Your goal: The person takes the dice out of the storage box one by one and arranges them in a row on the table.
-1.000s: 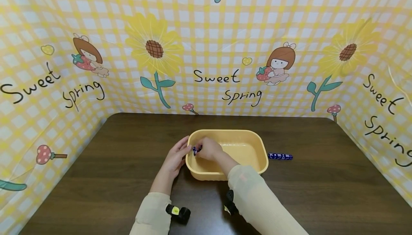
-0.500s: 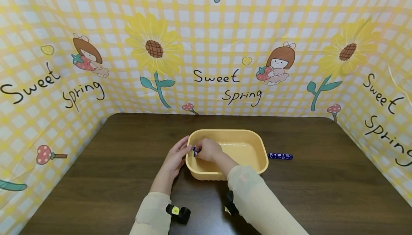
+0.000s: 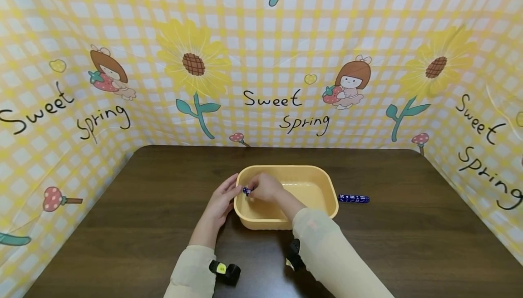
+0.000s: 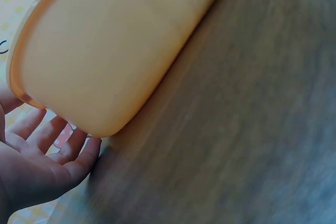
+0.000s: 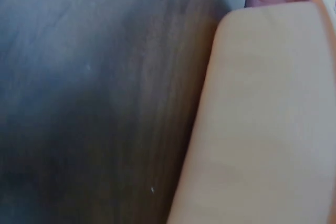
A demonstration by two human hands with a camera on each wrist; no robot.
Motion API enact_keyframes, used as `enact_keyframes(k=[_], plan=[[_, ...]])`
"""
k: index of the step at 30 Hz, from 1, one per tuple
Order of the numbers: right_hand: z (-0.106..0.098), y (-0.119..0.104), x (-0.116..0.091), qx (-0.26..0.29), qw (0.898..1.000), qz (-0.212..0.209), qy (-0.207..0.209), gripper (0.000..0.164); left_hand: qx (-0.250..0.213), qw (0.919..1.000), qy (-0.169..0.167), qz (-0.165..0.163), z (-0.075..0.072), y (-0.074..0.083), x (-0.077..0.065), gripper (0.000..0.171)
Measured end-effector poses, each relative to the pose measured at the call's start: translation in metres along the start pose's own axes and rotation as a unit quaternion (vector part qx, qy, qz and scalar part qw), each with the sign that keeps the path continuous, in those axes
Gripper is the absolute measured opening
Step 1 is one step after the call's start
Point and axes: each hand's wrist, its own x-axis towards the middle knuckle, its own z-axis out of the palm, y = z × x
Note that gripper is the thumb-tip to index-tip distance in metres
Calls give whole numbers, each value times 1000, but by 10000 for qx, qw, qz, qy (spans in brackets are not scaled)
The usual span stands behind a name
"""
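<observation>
In the head view, a pale yellow plastic basin (image 3: pixel 310 198) stands on the table between the arms. My left hand (image 3: pixel 219 203) holds its left end, thumb over the rim and fingers along the outer wall. The left wrist view shows those fingers (image 4: pixel 79 163) against the basin's outside. My right hand (image 3: pixel 266 188) reaches inside the basin's left end, its curled fingers pinching small dark blue dice (image 3: pixel 247 191) with white pips. The hand hides part of them. In the right wrist view, the basin's wall (image 5: pixel 262 108) blocks sight of the right hand.
A straight row of several blue dice (image 3: pixel 353 198) lies on the brown wooden table (image 3: pixel 135 225), just right of the basin. A yellow checked cloth (image 3: pixel 261 53) printed with flowers rises around the table's back and sides.
The head view has shifted slightly. My right fingers have moved a little around the blue dice and cover a different part of them. My left hand keeps its place on the basin.
</observation>
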Motion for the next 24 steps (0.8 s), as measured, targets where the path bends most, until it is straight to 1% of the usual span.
enact_keyframes(k=[4,7,12,17,21,24], plan=[[-9,3,-5,576,9983,-106,49,7,10,10000,-25,3,0,0,-1,46],[-16,5,-7,815,9966,-94,88,11,18,10000,-31,23,0,0,-1,46],[-30,7,-9,920,9955,2,228,11,39,10000,2,13,0,0,0,46],[-45,9,-10,744,9963,14,429,10,41,10000,32,0,0,-1,0,46],[-60,8,-13,722,9962,33,482,11,70,10000,51,11,0,-1,0,47],[-72,7,-17,825,9955,44,464,12,123,9999,61,4,1,0,1,46]])
